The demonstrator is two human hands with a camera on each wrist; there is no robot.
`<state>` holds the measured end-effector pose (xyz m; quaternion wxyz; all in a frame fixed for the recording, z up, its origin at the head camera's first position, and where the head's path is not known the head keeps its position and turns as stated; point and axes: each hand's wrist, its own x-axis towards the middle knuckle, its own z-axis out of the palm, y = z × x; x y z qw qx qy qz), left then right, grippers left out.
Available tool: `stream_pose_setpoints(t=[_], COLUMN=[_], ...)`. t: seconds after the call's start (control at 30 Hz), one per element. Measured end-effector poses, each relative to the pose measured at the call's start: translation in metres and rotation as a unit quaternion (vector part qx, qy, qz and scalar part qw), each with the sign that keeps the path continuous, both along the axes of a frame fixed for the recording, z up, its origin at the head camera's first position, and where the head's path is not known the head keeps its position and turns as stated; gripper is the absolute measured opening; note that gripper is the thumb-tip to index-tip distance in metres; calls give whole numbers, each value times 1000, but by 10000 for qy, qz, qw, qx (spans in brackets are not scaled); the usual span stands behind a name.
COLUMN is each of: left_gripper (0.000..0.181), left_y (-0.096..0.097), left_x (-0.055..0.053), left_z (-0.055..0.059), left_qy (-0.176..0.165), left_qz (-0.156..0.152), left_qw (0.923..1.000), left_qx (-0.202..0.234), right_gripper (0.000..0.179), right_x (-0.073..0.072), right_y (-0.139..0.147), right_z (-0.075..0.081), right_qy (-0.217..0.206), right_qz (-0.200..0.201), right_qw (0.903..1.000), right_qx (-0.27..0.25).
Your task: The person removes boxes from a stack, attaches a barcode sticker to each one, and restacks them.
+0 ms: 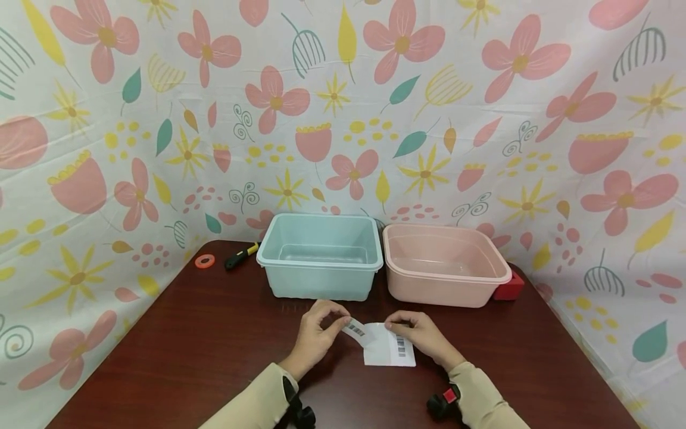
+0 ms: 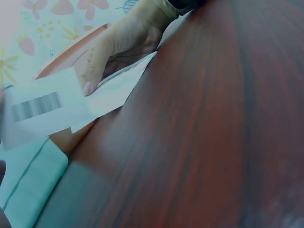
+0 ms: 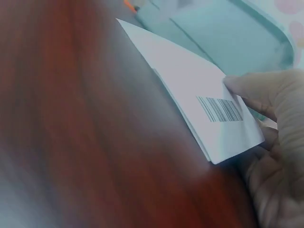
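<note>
Between the thumb and fingers of my left hand (image 1: 316,335) is a small white barcode label (image 1: 355,329), pinched at one end. Its other end overlaps a folded white sheet (image 1: 379,353) in the head view. My right hand (image 1: 423,337) pinches that sheet along its upper right edge, thumb on the face, other fingers behind. A second printed barcode (image 3: 219,109) shows on the sheet near the right thumb. In the left wrist view the label (image 2: 42,107) reaches from the frame's left edge to the sheet (image 2: 116,97). Most of the left hand is out of that view.
Behind the hands stand a light blue basin (image 1: 321,283) and a pink basin (image 1: 436,289), side by side. A red object (image 1: 509,287) sits partly behind the pink one. On the dark wooden table (image 1: 203,357), at back left, lie a black-and-yellow tool (image 1: 241,256) and an orange ring (image 1: 205,261).
</note>
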<state>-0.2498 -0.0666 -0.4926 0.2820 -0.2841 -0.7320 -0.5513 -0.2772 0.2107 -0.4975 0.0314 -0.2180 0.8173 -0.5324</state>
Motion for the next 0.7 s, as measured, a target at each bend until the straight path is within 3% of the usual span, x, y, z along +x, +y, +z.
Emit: stream_pose_setpoints(t=[0.13, 0.23, 0.33, 0.5, 0.7], left_gripper=[8, 8, 8, 6, 8], left_y=[-2, -3, -3, -2, -4], left_x=[-1, -2, -3, -5, -7], left_z=[0, 2, 3, 5, 5], left_qy=[-883, -1279, -1463, -1695, -1751], left_qz=[122, 162, 218, 442, 683], left_qw=[9943, 9872, 9813, 9736, 9721], left_qx=[587, 938, 1229, 1462, 1400], right_gripper=[12, 10, 13, 21, 15], right_x=[8, 14, 19, 25, 25], right_y=[-17, -31, -44, -60, -74], right_z=[0, -2, -4, -1, 3], right_qy=[462, 1016, 1352, 1376, 1339], right_qz=[401, 500, 191, -621, -892], right_qw=[9981, 9935, 9906, 9880, 9816], right_qx=[61, 119, 75, -329, -1031])
